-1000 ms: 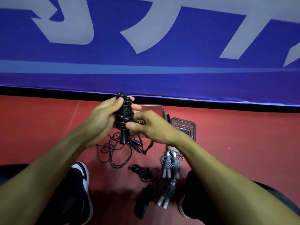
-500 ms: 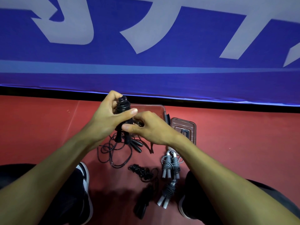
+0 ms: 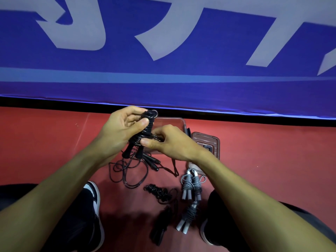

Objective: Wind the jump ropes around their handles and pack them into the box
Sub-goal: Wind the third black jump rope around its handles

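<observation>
My left hand [image 3: 120,130] grips a black jump rope [image 3: 145,131] whose cord is coiled around its paired handles, held upright above the floor. My right hand [image 3: 169,142] pinches the rope's loose end at the lower part of the coil. Behind my hands, a clear plastic box [image 3: 172,122] sits on the red floor, mostly hidden, and its lid [image 3: 207,140] lies to the right. Under my hands, a loose black rope [image 3: 127,171] is tangled on the floor.
Two wound grey ropes [image 3: 190,184] and a third [image 3: 189,215] lie between my knees, beside two wound black ropes [image 3: 158,191]. My shoes [image 3: 94,197] flank them. A blue banner [image 3: 163,51] stands close behind the box.
The wound rope has tilted and lifted slightly. My left thumb moved across the coil and my right hand shifted to the coil's lower part.
</observation>
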Tool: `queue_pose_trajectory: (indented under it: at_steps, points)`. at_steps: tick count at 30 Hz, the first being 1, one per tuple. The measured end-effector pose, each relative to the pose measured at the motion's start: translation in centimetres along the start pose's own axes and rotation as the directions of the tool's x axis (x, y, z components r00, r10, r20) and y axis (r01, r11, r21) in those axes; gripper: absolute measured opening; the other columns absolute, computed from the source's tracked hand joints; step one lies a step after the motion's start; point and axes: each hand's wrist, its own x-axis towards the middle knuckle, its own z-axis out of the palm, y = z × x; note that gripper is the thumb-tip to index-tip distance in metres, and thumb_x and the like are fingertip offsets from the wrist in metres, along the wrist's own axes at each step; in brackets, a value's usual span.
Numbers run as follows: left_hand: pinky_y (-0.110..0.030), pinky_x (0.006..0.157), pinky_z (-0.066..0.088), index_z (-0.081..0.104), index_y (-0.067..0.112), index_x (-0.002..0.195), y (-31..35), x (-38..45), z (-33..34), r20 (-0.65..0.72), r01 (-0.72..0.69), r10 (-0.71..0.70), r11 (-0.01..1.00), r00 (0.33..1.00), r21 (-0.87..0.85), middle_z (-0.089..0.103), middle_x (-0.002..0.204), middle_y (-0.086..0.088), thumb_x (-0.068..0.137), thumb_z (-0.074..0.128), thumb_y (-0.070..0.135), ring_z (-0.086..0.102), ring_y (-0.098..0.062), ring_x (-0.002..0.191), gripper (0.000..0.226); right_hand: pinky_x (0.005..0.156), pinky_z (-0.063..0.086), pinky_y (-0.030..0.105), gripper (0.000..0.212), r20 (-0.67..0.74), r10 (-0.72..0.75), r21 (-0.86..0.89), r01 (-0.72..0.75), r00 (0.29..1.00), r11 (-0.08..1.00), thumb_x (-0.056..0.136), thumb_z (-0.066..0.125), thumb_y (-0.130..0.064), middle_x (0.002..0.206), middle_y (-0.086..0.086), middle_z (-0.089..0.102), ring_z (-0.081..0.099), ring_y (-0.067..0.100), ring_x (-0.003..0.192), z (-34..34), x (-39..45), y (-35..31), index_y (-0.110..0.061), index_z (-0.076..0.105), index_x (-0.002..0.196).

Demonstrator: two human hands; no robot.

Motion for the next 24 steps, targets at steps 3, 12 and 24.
queue_pose_trajectory:
  at_steps: [3,12,24]
  points:
    - [-0.016,0.074,0.052,0.059,0.018,0.099,-0.12,0.05,0.2,-0.107,-0.037,0.045,0.996,0.993,0.08,0.07,0.086,0.007,0.069,0.082,0.034,0.062,-0.005,0.08,0.041,0.069,0.052,0.026,0.043,0.005,0.019,0.026,-0.02,1.0,0.999,0.089,0.061,-0.066,0.077,-0.003,0.073,0.066,0.001,0.07,-0.21,-0.05,-0.11,-0.025,0.073,0.087]
    - [-0.035,0.099,0.051,0.06,0.013,0.127,-0.21,-0.15,0.35,0.089,0.092,-0.092,0.996,0.992,0.006,0.072,0.119,-0.008,0.093,0.054,0.035,0.068,-0.022,0.114,0.041,0.064,0.039,0.01,0.03,0.017,0.008,0.052,-0.009,1.0,0.999,0.103,0.055,-0.043,0.055,-0.035,0.056,0.056,-0.015,0.058,-0.24,-0.17,-0.23,-0.04,0.056,0.073]
    - [-0.012,0.074,0.05,0.063,0.012,0.092,-0.25,-0.31,0.59,-0.028,-0.013,0.018,0.983,0.999,0.183,0.076,0.094,0.003,0.086,0.075,0.001,0.071,-0.006,0.086,0.018,0.086,0.057,0.032,0.047,-0.046,-0.023,-0.089,0.019,0.999,0.996,0.09,0.062,-0.063,0.1,-0.009,0.076,0.069,0.005,0.094,0.23,0.04,0.16,-0.025,0.067,0.117]
